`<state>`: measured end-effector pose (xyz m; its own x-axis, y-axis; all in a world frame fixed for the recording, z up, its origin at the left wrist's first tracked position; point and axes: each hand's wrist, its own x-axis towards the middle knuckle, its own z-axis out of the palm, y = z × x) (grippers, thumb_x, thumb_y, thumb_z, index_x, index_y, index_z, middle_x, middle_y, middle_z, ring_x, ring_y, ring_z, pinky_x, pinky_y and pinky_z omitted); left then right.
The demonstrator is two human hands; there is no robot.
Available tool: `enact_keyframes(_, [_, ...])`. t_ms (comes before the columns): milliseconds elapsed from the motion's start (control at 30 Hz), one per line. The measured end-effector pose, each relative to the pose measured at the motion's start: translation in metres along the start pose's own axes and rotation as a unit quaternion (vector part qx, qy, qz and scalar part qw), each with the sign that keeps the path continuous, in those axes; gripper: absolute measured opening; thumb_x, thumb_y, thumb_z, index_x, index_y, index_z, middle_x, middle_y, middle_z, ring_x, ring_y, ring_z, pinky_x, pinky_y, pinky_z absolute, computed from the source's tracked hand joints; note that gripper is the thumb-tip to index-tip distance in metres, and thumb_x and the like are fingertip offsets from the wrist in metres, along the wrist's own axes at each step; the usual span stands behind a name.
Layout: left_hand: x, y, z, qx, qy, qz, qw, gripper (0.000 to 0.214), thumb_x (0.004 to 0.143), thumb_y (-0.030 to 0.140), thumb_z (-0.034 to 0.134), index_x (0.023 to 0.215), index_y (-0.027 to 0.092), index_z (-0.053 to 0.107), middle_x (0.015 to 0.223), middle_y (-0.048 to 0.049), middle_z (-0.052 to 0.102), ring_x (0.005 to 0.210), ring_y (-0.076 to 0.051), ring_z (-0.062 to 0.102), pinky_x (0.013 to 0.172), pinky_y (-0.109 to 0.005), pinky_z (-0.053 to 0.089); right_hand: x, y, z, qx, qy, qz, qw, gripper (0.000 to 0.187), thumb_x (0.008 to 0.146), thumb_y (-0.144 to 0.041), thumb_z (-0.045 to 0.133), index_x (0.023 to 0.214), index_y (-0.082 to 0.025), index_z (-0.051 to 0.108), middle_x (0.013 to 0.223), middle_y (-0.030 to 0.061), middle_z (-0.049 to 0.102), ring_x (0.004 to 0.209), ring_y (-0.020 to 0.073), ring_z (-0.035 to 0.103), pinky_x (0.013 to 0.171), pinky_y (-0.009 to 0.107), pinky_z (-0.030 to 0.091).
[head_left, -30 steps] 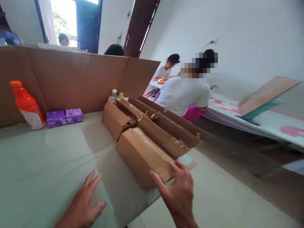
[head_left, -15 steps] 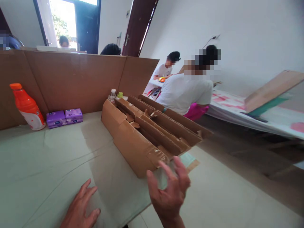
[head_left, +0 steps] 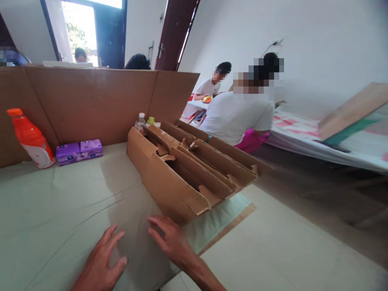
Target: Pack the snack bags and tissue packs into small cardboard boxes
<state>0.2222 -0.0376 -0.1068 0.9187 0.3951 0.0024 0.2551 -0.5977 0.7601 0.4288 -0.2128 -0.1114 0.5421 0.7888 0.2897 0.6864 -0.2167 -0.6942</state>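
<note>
Cardboard boxes (head_left: pixel 166 186) on table (head_left: pixel 75 210), beyond hands, toward the right | long axis far-left to near-right | right hand (head_left: pixel 171 238) nearer, left hand (head_left: pixel 100 258) farther | both empty, fingers spread

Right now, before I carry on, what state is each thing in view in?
Left hand: open, holding nothing.
Right hand: open, fingers loosely curved, holding nothing, beside the nearest box.
Cardboard boxes: grouped together, tops open where visible.
Orange bottle: capped, standing.
Clear bottle: capped, partly hidden.
Purple packs: side by side; sealed or not, cannot tell.
Cardboard screen: standing, creased.
</note>
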Motion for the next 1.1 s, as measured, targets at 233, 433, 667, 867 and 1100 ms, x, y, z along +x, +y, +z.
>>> enact_keyframes(233, [0.104, 0.053, 0.026, -0.162, -0.073, -0.009, 0.984, 0.076, 0.079, 0.022, 0.062, 0.152, 0.016, 0.041, 0.152, -0.0205, 0.049, 0.127, -0.032, 0.061, 0.110, -0.056, 0.047, -0.054, 0.040, -0.033, -0.020, 0.073, 0.121, 0.990, 0.038, 0.097, -0.043, 0.047, 0.080, -0.020, 0.071, 0.070, 0.0050, 0.073, 0.061, 0.0206, 0.070, 0.055, 0.030, 0.055])
enact_keyframes(433, [0.175, 0.064, 0.086, -0.250, -0.094, 0.014, 0.964, 0.099, 0.073, 0.021, 0.071, 0.159, 0.015, 0.022, 0.165, -0.0215, 0.026, 0.139, -0.036, 0.048, 0.109, -0.049, 0.049, -0.058, 0.058, -0.052, -0.004, 0.130, 0.137, 0.982, 0.034, 0.087, -0.044, 0.056, 0.100, -0.018, 0.073, 0.089, 0.0100, 0.077, 0.066, 0.0232, 0.072, 0.059, 0.035, 0.059])
enact_keyframes(667, [0.154, 0.054, 0.102, -0.287, -0.115, 0.023, 0.951, 0.095, 0.069, 0.017, 0.068, 0.157, 0.014, 0.031, 0.160, -0.0207, 0.038, 0.143, -0.037, 0.044, 0.120, -0.056, 0.034, -0.056, 0.044, -0.080, -0.003, 0.043, 0.110, 0.993, 0.034, 0.089, -0.046, 0.056, 0.097, -0.019, 0.075, 0.081, 0.0074, 0.078, 0.061, 0.0212, 0.071, 0.055, 0.031, 0.058])
enact_keyframes(867, [0.077, 0.060, 0.092, -0.279, -0.153, 0.030, 0.948, 0.081, 0.063, 0.019, 0.069, 0.143, 0.019, 0.054, 0.149, -0.0120, 0.055, 0.137, -0.034, 0.051, 0.119, -0.052, 0.036, -0.020, -0.002, -0.156, -0.132, 0.225, 0.102, 0.960, 0.031, 0.089, -0.053, 0.057, 0.099, -0.030, 0.077, 0.094, 0.0033, 0.079, 0.086, 0.0234, 0.075, 0.079, 0.030, 0.059])
enact_keyframes(1100, [0.028, 0.050, 0.090, -0.303, -0.178, -0.028, 0.936, 0.059, 0.069, 0.024, 0.069, 0.128, 0.016, 0.067, 0.136, -0.0124, 0.066, 0.123, -0.028, 0.064, 0.107, -0.045, 0.049, 0.121, 0.010, -0.167, -0.314, -0.098, 0.088, 0.940, 0.013, 0.077, -0.025, 0.064, 0.076, -0.023, 0.077, 0.078, 0.0057, 0.079, 0.071, 0.0245, 0.075, 0.064, 0.029, 0.054])
